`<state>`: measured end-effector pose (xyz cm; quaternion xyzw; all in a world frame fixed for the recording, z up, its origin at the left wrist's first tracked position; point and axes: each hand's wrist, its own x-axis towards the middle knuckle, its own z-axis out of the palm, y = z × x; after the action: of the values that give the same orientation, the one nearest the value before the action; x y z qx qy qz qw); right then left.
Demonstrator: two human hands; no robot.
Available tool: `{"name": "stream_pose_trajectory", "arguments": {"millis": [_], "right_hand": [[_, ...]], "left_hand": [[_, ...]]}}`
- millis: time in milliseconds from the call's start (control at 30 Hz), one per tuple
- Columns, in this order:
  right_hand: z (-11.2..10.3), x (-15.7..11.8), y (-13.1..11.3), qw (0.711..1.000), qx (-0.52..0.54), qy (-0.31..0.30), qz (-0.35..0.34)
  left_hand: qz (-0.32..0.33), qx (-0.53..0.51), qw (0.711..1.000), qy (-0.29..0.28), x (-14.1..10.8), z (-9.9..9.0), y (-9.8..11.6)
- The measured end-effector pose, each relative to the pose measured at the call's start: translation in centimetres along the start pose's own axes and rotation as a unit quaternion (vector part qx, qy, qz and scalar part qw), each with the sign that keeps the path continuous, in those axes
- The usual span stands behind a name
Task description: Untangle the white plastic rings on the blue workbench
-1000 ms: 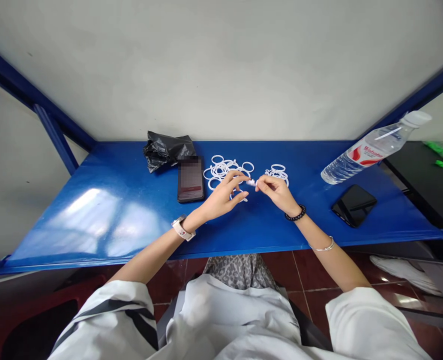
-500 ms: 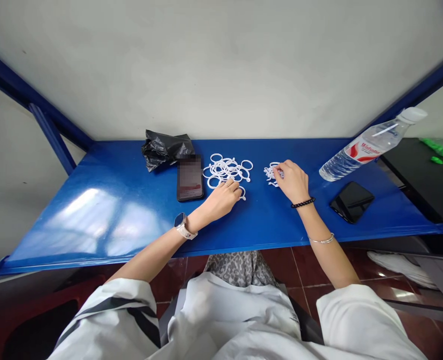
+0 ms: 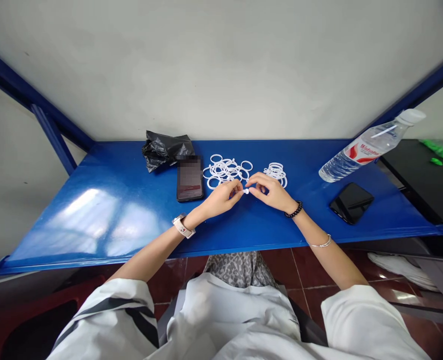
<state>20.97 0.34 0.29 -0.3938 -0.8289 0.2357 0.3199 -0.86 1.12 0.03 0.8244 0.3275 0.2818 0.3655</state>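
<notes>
My left hand [image 3: 223, 195] is closed in a pinch on a white plastic ring, mostly hidden by the fingers. The ring's small round knob [image 3: 246, 191] sticks out to the right of the fingertips. Close to that knob is my right hand [image 3: 270, 192], thumb and forefinger apart on either side of it, with nothing visible held. Just beyond the left hand lies a loose heap of white plastic rings [image 3: 221, 167], some with small knobs. Behind the right hand lies a smaller cluster of white rings [image 3: 276, 169], partly covered by that hand.
A black phone [image 3: 190, 180] and a crumpled black plastic bag [image 3: 165, 148] lie left of the ring heap on the blue table [image 3: 131, 175]. To the right are a water bottle [image 3: 364, 147] and another dark phone [image 3: 352, 202]. Green pieces [image 3: 437, 161] are at the far right.
My right hand has moved left and nearer, from the smaller ring cluster to my left hand. The left hand has turned slightly, and a knob now shows at its fingertips.
</notes>
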Motion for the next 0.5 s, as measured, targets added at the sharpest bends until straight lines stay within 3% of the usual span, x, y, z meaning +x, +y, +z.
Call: {"name": "stream_pose_trajectory", "arguments": {"millis": [267, 500], "right_hand": [[0.45, -0.01, -0.39, 0.991, 0.099, -0.063, 0.069], [0.74, 0.07, -0.3, 0.978, 0.14, -0.126, 0.086]], "left_hand": [[-0.052, -0.06, 0.997, -0.016, 0.05, -0.22, 0.26], [-0.054, -0.041, 0.992, -0.106, 0.01, -0.06, 0.09]]}}
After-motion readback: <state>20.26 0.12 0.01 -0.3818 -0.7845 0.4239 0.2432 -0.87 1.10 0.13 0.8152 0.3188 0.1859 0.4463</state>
